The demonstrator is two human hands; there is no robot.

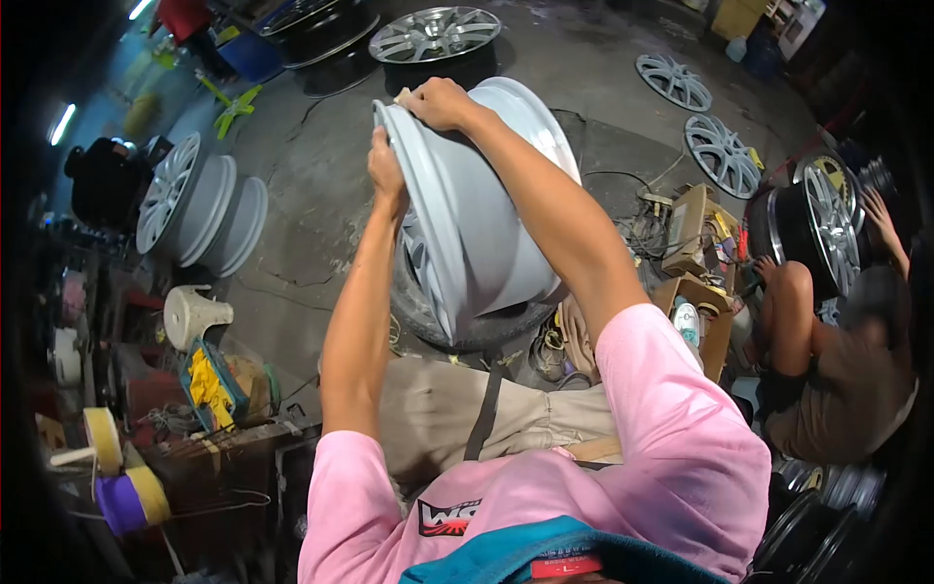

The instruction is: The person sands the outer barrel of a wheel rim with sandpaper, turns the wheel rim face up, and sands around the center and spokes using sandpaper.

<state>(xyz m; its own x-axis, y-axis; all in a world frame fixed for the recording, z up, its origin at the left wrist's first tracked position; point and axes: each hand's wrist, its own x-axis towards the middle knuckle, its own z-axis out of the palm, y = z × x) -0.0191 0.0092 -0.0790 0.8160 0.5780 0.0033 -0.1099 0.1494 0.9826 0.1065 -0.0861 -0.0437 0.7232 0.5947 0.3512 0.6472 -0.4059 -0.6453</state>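
Note:
A grey wheel rim (491,229) stands on its edge in front of me, resting on a tire (420,319) that lies on the floor. My left hand (386,167) is closed on the rim's left lip, with the thumb side up. At the top of that same lip, my right hand (440,104) presses down with bent fingers. A small tan piece (403,94) pokes out from under its fingertips; its kind is too small to make out. My right forearm crosses over the barrel of the rim.
Several grey rims (199,209) stand at the left. A polished wheel (435,39) lies behind. Two spoked wheel faces (722,156) lie at the right, near a cardboard box (689,229) and cables. A person (842,389) crouches at the right beside another wheel (830,229).

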